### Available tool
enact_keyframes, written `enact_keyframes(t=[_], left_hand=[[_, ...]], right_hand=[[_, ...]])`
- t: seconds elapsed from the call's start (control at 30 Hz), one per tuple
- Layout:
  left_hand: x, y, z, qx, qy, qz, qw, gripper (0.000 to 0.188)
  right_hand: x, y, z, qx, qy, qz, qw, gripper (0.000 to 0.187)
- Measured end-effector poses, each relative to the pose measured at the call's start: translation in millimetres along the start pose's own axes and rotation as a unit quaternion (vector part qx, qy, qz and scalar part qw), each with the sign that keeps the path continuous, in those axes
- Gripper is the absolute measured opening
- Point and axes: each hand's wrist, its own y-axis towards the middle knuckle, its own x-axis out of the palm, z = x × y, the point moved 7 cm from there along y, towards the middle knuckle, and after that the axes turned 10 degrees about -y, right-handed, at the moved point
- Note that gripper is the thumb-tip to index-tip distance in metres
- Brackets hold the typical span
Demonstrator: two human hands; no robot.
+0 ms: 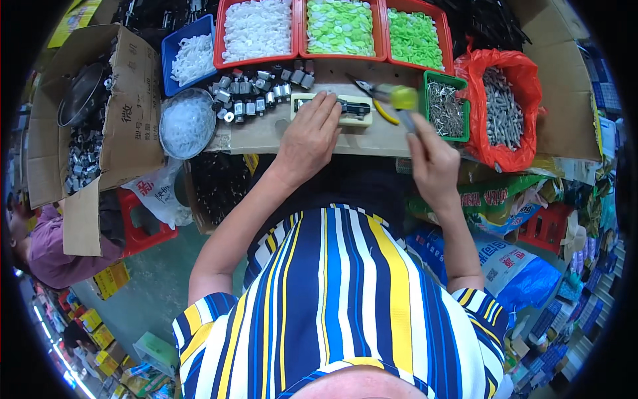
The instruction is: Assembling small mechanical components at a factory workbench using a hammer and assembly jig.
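Note:
My left hand lies over the left part of a cream block, fingers stretched out and nearly flat. A long dark part sits in the block's recess; its left portion is hidden under those fingers. My right hand is closed around the handle of a hammer with a yellow-green head, raised to the right of the block and slightly blurred. Beneath the hammer lies a pair of pliers with yellow grips, partly covered by it.
Small silver motors lie left of the block. Behind stand red trays of white and green pieces and a blue tray. A green tray of metal pieces and a red bag stand right, a cardboard box left.

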Motion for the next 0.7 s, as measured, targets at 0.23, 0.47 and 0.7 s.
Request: enact_keyframes(t=[0.23,0.47,0.7], left_hand=[[2.9,2.3,-0.7,0.004,0.001,-0.006,1.0,0.04],[5.7,12.4,3.1,-0.001,0.008,-0.014,1.0,0.036],[0.2,24.5,3.7,-0.006,0.023,-0.053,0.998,0.041]], right_hand=[[12.4,-15.2,46.9,0.124,-0.013,-0.131,0.984,0.025],[-81.0,12.8,152.3,0.131,-0.275,0.029,0.952,0.028],[-83.2,2.8,238.0,0.108,-0.383,0.0,0.917,0.029]])
